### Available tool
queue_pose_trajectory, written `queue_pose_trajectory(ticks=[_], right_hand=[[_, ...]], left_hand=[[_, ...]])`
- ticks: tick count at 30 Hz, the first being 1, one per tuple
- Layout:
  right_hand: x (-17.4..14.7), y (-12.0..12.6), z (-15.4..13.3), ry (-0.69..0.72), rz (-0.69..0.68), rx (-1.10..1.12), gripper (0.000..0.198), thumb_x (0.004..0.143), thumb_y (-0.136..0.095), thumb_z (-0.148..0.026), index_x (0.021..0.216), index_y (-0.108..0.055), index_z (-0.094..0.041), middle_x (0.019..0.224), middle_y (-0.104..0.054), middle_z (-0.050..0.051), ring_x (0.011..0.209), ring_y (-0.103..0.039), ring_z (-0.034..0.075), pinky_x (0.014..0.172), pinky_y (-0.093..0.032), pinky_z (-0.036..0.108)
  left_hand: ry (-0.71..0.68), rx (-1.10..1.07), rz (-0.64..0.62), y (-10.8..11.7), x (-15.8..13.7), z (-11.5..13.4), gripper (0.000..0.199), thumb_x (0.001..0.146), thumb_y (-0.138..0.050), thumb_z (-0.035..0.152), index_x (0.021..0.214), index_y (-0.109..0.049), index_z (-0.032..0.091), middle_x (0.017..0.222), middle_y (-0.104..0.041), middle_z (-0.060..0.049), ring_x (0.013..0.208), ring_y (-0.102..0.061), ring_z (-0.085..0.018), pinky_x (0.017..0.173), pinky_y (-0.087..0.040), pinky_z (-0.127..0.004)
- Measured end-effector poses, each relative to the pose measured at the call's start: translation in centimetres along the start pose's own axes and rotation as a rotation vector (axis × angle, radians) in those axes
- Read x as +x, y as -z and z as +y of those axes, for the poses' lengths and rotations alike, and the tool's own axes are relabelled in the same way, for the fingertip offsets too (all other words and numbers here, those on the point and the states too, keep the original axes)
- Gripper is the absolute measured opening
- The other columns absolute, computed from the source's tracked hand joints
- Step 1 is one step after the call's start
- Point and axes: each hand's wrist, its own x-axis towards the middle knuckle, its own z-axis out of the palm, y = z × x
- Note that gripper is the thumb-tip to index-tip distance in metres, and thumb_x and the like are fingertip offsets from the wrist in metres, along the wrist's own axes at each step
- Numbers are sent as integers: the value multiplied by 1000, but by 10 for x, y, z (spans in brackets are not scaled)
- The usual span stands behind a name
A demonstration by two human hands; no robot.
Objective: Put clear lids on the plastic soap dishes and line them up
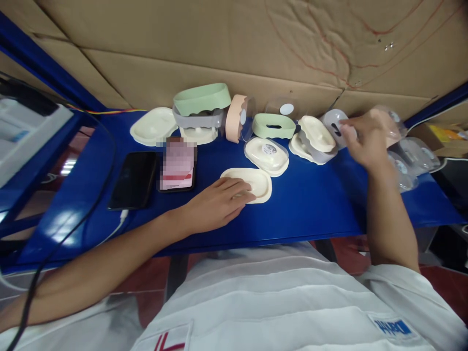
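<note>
My left hand (pixel 223 202) rests on a cream oval tray (pixel 262 186) lying flat near the table's front, its fingers bent around the tray's middle. To the right, my right hand (pixel 367 141) is partly blurred, its fingertips closed at the edge of a grey oval part with a dark slot (pixel 331 122). A peach part under a clear cover (pixel 385 124) lies just behind this hand. Left of the grey part sit stacked cream and grey pieces (pixel 316 139). A cream tray under a clear lid with a round label (pixel 266 156) lies beyond my left hand.
Along the cardboard wall (pixel 219 44) stand green rings (pixel 203 100), a peach ring (pixel 234 119) and a cream tray (pixel 153 126). Clear covers (pixel 419 153) lie at the right. Two phones, one black (pixel 133 180) with a cable, occupy the blue table's left (pixel 87 195).
</note>
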Motion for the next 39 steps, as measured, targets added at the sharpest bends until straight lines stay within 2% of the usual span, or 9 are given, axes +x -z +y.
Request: queue_pose_trajectory(ticks=[3, 10, 15, 20, 23, 26, 29, 34, 39], right_hand=[[-5, -10, -36, 170, -164, 57, 62, 100, -56, -72, 123, -78, -18, 122, -78, 18, 115, -71, 34, 105, -51, 49], [-20, 0, -81, 326, -147, 151, 39, 102, -65, -59, 115, -77, -24, 107, -79, 9, 101, -74, 32, 95, -53, 50], [-45, 15, -126, 633, -322, 355, 20, 104, -71, -40, 116, -76, -25, 109, -81, 5, 100, -75, 25, 94, -51, 42], [-57, 9, -149, 781, -580, 473, 19, 107, -67, -38, 115, -76, -24, 113, -80, 5, 108, -73, 21, 102, -49, 40], [-46, 6, -135, 643, -486, 471, 29, 105, -68, -50, 116, -77, -25, 118, -79, 7, 113, -72, 24, 103, -52, 41], [-30, 5, -104, 323, -245, 163, 43, 110, -54, -53, 133, -72, -22, 136, -73, 15, 130, -65, 33, 112, -48, 52], [-16, 1, -72, 77, -167, -65, 57, 111, -44, -56, 143, -67, -15, 144, -69, 20, 137, -60, 40, 116, -44, 57], [-14, -12, -60, 67, -340, -117, 60, 102, -56, -65, 131, -74, -16, 129, -78, 17, 117, -72, 38, 100, -55, 50], [-29, 1, -94, 79, -58, -12, 48, 104, -57, -59, 126, -75, -21, 112, -82, 12, 100, -77, 33, 92, -56, 48]], left_hand=[[-13, 10, 25, 0, 0, 0, 28, 104, -58, 11, 130, -69, 16, 135, -71, -16, 125, -69, -29, 110, -59, -48], [165, 165, 83, -4, -2, -11, 19, 106, -56, 16, 117, -71, 15, 132, -71, -17, 121, -72, -33, 98, -65, -48], [275, 115, 174, -3, -1, -17, 42, 104, -56, 15, 145, -57, 11, 143, -63, -24, 134, -65, -38, 107, -61, -55], [-22, 39, 62, 0, 1, -5, 41, 105, -62, 21, 146, -58, 19, 161, -53, -21, 150, -53, -35, 124, -46, -59], [-115, 28, -27, 2, 0, 1, 25, 107, -61, 24, 131, -68, 21, 145, -67, -15, 136, -65, -30, 126, -42, -57], [-127, 47, -28, 4, 0, 3, 22, 107, -62, 28, 125, -70, 19, 136, -72, -14, 127, -69, -30, 122, -46, -54], [-139, 62, -27, 5, 1, 3, 22, 106, -64, 29, 124, -70, 18, 135, -72, -14, 125, -69, -30, 119, -48, -53], [-143, 38, -20, 3, -2, 2, 31, 107, -65, 31, 133, -66, 16, 139, -70, -17, 129, -67, -32, 119, -50, -52], [-99, -27, -34, 2, -4, 4, 66, 103, -72, 47, 158, -48, 19, 152, -61, -21, 134, -64, -35, 112, -56, -50]])
